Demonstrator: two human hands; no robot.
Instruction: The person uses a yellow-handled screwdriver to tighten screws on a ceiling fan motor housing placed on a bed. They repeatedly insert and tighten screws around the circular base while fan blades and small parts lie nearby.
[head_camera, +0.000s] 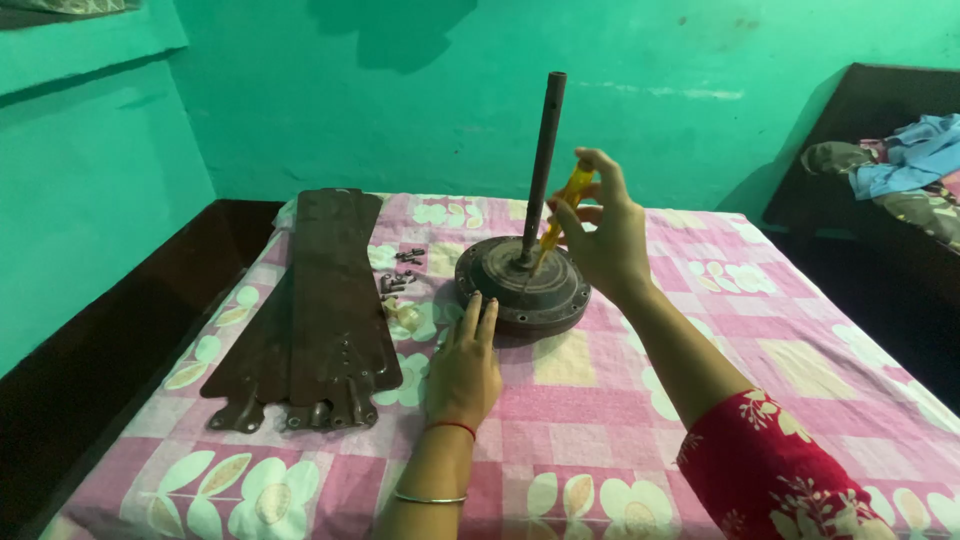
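Ceiling-fan motor housing (522, 285): round, dark metal, upright rod (543, 165); stood mid-bed toward far edge. Judged heavy, rigid; best gripped at rim. Left hand (463, 370): fingers spread flat, touching housing's near rim. Right hand (600, 235): clamped on yellow-handled screwdriver (562, 212), tip at hub. Stacked blades (318, 300) and loose screws (400, 275) lay toward bed's (600, 400) left edge.

A bed (700, 330) covered with a pink checked, flower-printed sheet carries everything. Near its left edge lie stacked brown metal fan blades (320, 310). Small dark screws (398, 275) lie between them and a round dark metal fan motor (515, 295) at the middle.
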